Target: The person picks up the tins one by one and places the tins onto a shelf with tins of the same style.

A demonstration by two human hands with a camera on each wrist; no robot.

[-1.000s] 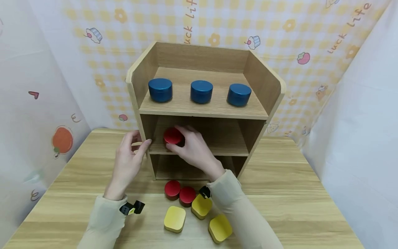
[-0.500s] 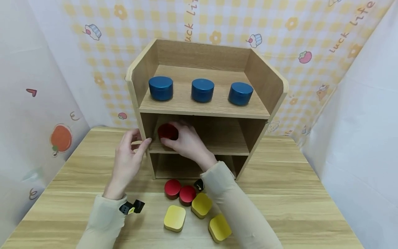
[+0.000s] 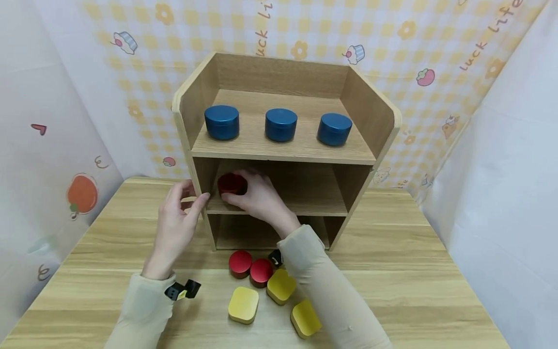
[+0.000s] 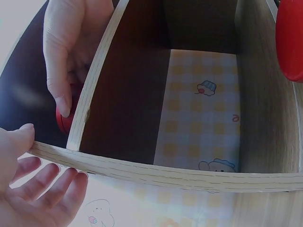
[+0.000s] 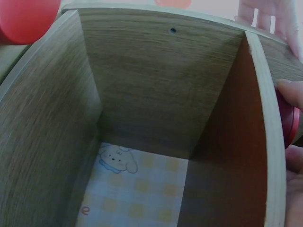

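Blue tins (image 3: 281, 125) are topping the shelf (image 3: 283, 77), the loose left hand (image 3: 175, 219) is touching its edge, the right hand (image 3: 262, 196) is gripping a red tin (image 3: 230, 184) inside, five others (image 3: 243, 301) apparently remaining in front.

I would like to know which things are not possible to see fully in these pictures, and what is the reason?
- Head view: right side of the held red tin, behind the right hand.
- Head view: part of the rightmost yellow box, behind the right sleeve.
- Left wrist view: much of the held red tin, behind the right hand and the shelf board.
- Right wrist view: left hand, cut off by the picture's edges.
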